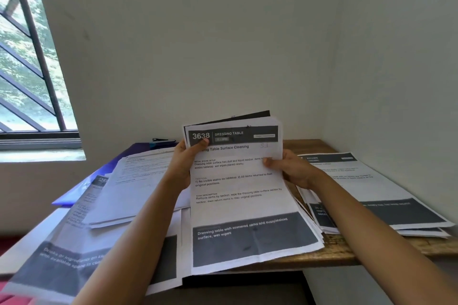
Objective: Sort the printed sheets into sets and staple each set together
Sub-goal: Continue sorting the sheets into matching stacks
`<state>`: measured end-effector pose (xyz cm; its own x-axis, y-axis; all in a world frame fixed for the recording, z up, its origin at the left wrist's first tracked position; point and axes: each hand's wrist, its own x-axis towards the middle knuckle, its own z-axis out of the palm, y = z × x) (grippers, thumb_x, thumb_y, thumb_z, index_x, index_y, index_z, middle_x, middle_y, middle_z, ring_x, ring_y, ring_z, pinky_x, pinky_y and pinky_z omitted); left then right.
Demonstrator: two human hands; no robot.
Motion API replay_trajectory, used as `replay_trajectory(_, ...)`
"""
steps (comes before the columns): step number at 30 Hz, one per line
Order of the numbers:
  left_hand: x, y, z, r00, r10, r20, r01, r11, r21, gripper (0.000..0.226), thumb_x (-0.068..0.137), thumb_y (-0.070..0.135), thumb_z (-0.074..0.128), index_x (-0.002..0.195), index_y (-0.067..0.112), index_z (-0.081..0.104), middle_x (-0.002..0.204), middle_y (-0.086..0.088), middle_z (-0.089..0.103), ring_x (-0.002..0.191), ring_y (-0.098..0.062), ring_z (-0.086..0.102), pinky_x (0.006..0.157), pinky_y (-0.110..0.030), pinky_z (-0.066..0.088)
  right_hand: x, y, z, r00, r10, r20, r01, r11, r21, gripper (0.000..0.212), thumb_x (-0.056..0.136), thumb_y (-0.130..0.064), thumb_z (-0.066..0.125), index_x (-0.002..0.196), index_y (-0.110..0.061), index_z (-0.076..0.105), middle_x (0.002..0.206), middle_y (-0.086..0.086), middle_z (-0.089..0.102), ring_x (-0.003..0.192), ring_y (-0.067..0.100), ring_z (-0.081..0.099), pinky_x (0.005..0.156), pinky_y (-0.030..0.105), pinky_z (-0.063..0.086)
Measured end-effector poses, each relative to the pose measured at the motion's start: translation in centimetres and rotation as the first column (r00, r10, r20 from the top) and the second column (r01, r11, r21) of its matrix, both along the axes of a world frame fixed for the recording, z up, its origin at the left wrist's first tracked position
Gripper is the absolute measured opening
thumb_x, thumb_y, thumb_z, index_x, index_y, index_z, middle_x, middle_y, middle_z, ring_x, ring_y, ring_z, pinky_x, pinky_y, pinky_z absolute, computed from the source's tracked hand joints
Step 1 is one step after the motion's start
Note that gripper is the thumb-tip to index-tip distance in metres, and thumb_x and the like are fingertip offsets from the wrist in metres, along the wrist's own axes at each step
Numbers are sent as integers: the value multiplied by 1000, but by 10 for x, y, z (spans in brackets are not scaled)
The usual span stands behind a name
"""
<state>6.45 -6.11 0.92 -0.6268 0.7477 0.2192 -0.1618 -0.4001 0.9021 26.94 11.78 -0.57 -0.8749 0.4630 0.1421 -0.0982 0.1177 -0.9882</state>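
White paper bundle (243, 181), several sheets I cannot count exactly, is held tilted up over the near edge of the wooden table (347, 252), probably so its "3638 Dressing Table" header can be read and matched to a set. The left hand (184, 163) grips its upper left edge, thumb on the header. The right hand (295, 171) pinches the right edge. One stack (371, 181) lies by the right edge. Loose overlapping sheets (138, 181) cover one blue folder (74, 195) toward the left edge. One stapler (162, 141) waits at the far edge.

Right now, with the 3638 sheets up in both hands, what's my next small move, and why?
Probably tap the held sheets square on the table: their top edges sit fanned. The left hand and right hand both grip them; the stapler lies behind the left pile.
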Motion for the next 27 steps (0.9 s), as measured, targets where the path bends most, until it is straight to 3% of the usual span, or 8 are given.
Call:
replay_trajectory(4,2,-4,9,999,-31,-29,31,1000,-1,16,93,17,61,107,9,57,100,-15,69,76,-24,72,61,-35,59,3,-6,12,992,23,-123,-27,999,-32,86,52,-42,91,123,-8,58,121,16,65,109,35,63,80,42,58)
replay_trajectory(7,4,-11,29,966,-192,-173,191,981,-22,44,88,30,60,124,7,52,112,-18,66,93,-32,68,70,-40,58,5,-8,32,962,-47,-269,39,999,-34,80,50,-42,92,116,-8,62,118,14,67,107,34,64,80,42,58)
replay_trajectory(10,12,-14,53,932,-229,-281,217,973,-74,30,91,19,62,118,11,53,110,-13,68,90,-29,71,69,-38,60,7,-13,58,898,-179,-401,195,981,-1,74,53,-47,88,114,-12,64,114,8,70,105,30,66,80,41,57)
replay_trajectory(13,27,-12,77,926,-110,-360,110,994,-22,12,94,9,56,106,13,56,99,-8,71,80,-22,73,63,-32,60,9,-25,82,821,-286,-495,362,930,63,62,64,-49,81,114,-15,64,114,5,70,104,28,67,84,43,56)
replay_trajectory(16,38,-5,84,905,114,-411,-74,991,112,8,93,10,60,98,16,60,96,-4,72,84,-24,72,68,-35,60,7,-36,94,766,-326,-554,453,885,107,27,89,-26,64,114,-16,61,109,-2,70,99,19,68,82,35,57)
replay_trajectory(18,44,-3,76,879,226,-420,-158,969,191,8,91,11,64,93,18,63,94,-3,72,85,-26,71,70,-37,60,4,-43,93,753,-353,-555,492,862,120,19,94,-19,57,113,-18,59,106,-5,69,94,12,69,79,30,57)
replay_trajectory(20,48,-2,60,873,263,-410,-196,960,198,9,90,10,64,89,19,64,91,-3,71,82,-25,71,68,-36,61,2,-45,82,762,-393,-514,520,845,124,17,95,-21,57,112,-20,58,106,-4,68,95,13,68,83,33,57)
replay_trajectory(27,33,-9,9,926,137,-351,-160,986,-37,16,87,11,68,103,14,66,101,-10,72,91,-33,70,80,-49,58,1,-42,34,861,-417,-292,480,856,193,28,94,-24,58,121,-16,57,116,5,66,106,24,64,94,48,52)
